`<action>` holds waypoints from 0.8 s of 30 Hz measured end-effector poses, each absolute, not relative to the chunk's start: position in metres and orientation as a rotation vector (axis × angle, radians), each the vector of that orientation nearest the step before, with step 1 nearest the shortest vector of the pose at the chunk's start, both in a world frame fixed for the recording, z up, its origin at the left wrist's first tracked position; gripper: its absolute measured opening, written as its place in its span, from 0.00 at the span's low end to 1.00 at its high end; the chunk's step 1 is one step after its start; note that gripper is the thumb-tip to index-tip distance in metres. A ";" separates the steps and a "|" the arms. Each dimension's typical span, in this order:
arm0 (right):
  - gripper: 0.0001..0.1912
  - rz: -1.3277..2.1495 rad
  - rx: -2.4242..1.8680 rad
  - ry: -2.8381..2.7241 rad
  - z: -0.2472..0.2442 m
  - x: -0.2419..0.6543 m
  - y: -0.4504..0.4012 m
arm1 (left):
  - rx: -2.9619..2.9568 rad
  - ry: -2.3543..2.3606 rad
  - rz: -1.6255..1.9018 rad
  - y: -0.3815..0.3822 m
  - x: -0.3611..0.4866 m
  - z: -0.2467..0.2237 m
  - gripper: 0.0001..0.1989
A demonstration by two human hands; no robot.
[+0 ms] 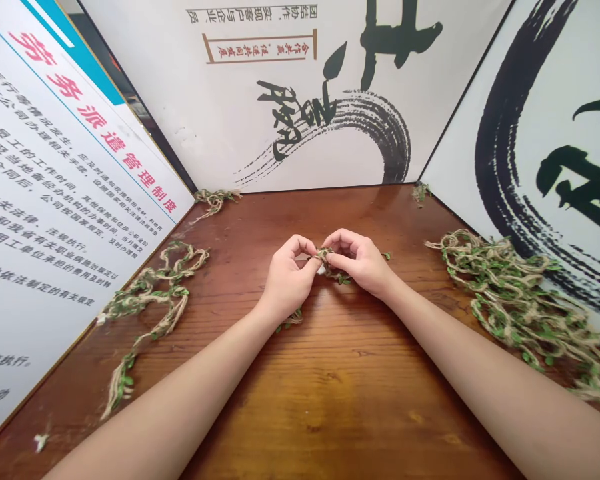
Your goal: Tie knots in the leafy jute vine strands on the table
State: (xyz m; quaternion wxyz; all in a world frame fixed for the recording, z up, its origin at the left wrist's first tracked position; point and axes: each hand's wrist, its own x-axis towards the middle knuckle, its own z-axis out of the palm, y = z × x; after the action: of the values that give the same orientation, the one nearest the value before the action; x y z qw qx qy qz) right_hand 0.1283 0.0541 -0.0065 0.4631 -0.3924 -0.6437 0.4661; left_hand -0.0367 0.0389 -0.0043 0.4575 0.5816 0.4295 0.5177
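A piece of leafy twine garland (325, 255), brown cord with small green leaves, is held up between my two hands at the middle of the table. My left hand (291, 277) pinches it from the left between thumb and fingers. From the right, my right hand (359, 261) grips it with thumb and curled fingers. The fingertips of both hands nearly meet, and part of the cord between them is hidden. Some leaves hang below the right fingers, and a bit of cord shows under my left wrist. A small white spot shows beside the left thumb.
A large tangled heap of leafy twine (515, 300) lies at the right. A looser strand (155, 300) winds along the left side. Small pieces sit at the back corners (215, 199). Printed white panels (290, 153) enclose the brown wooden table (330, 400) on three sides.
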 end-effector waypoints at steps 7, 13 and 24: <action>0.09 1.129 -1.001 -1.636 -0.008 0.128 0.054 | 1.382 1.056 1.266 0.039 -0.036 -0.002 0.08; 0.08 1.159 -1.005 -1.572 -0.006 0.126 0.054 | 1.345 1.066 1.196 0.035 -0.037 0.001 0.10; 0.08 1.237 -0.986 -1.512 -0.004 0.127 0.053 | 1.414 1.021 1.170 0.035 -0.035 0.001 0.15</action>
State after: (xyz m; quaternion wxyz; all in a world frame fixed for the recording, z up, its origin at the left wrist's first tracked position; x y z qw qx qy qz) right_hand 0.1273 0.0529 -0.0044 0.4588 -0.4004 -0.6139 0.5022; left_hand -0.0352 0.0349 0.0013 0.4974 0.5842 0.4217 0.4831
